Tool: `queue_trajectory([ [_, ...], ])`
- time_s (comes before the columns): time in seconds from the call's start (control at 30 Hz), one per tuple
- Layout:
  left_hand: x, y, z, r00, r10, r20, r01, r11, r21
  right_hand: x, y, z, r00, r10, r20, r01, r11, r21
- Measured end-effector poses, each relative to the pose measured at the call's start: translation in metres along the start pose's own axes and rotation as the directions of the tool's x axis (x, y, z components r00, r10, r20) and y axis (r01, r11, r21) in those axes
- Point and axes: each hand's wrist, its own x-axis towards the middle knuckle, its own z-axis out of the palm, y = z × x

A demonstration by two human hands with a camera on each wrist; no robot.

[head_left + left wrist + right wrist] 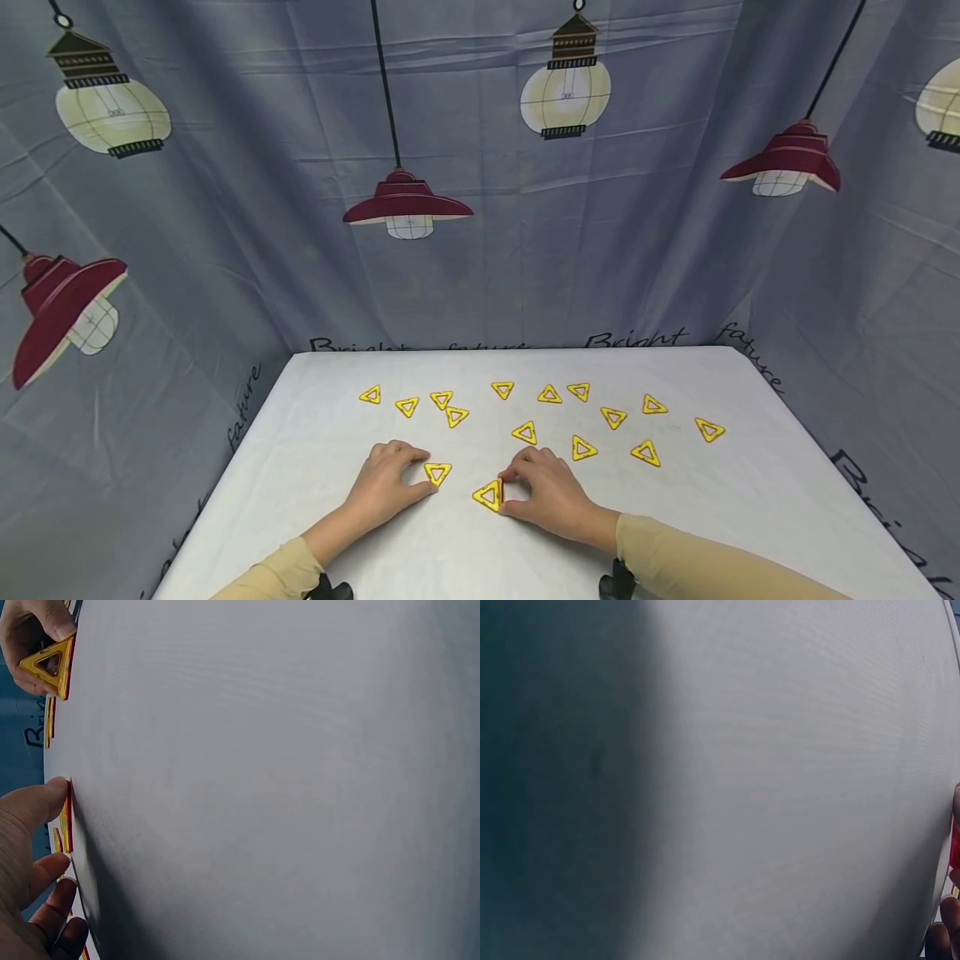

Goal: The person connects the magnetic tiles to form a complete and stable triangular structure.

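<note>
My right hand point(551, 492) pinches a yellow triangular frame piece point(481, 497) between thumb and fingers along one side. That piece is tipped up, with a red edge showing; the left wrist view also catches the raised triangle point(31, 664) in the right hand. To the left, my left hand point(386, 479) has its thumb and index finger at two corners of another yellow triangular piece point(431, 467), which lies on the table. In the left wrist view, the thumb touches one end of this red-edged piece point(68, 817) and the index fingertip is right at the other.
Several more yellow triangles lie scattered farther back on the white table point(337, 379), among them one triangle point(655, 459) right of the hands and one point(718, 434) at far right. A grey curtain point(480, 283) printed with lamps surrounds the table.
</note>
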Motion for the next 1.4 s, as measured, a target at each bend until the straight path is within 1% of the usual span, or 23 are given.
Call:
queue_trajectory([
  [0.2, 0.001, 0.001, 0.002, 0.999, 0.014, -0.029, -0.014, 1.0, -0.01, 0.0, 0.001, 0.001, 1.0, 0.001, -0.004, -0.001, 1.0, -0.005],
  [0.33, 0.001, 0.001, 0.004, 0.999, 0.019, -0.037, -0.019, 1.0, -0.019, 0.0, 0.001, 0.001, 1.0, -0.002, -0.004, 0.002, 1.0, -0.004],
  [0.67, 0.002, 0.006, 0.005, 0.999, 0.017, -0.031, -0.018, 0.999, -0.028, 0.0, 0.0, 0.0, 1.0, 0.001, -0.009, -0.001, 1.0, -0.005],
  [0.9, 0.004, 0.012, 0.006, 0.999, 0.025, -0.021, -0.026, 0.998, -0.061, 0.0, 0.0, 0.0, 1.0, 0.006, -0.006, -0.006, 1.0, 0.002],
  [1.07, 0.006, 0.014, 0.007, 1.0, 0.021, -0.014, -0.022, 0.996, -0.084, 0.0, 0.0, 0.001, 1.0, 0.003, -0.01, -0.003, 1.0, 0.006],
  [1.23, 0.007, 0.016, 0.006, 0.999, 0.039, -0.026, -0.042, 0.993, -0.11, 0.0, 0.0, 0.002, 1.0, 0.002, -0.01, -0.002, 1.0, 0.002],
  [1.4, 0.009, 0.018, 0.007, 0.997, 0.08, -0.022, -0.082, 0.991, -0.106, 0.0, -0.001, 0.001, 1.0, 0.008, -0.012, -0.008, 1.0, -0.001],
])
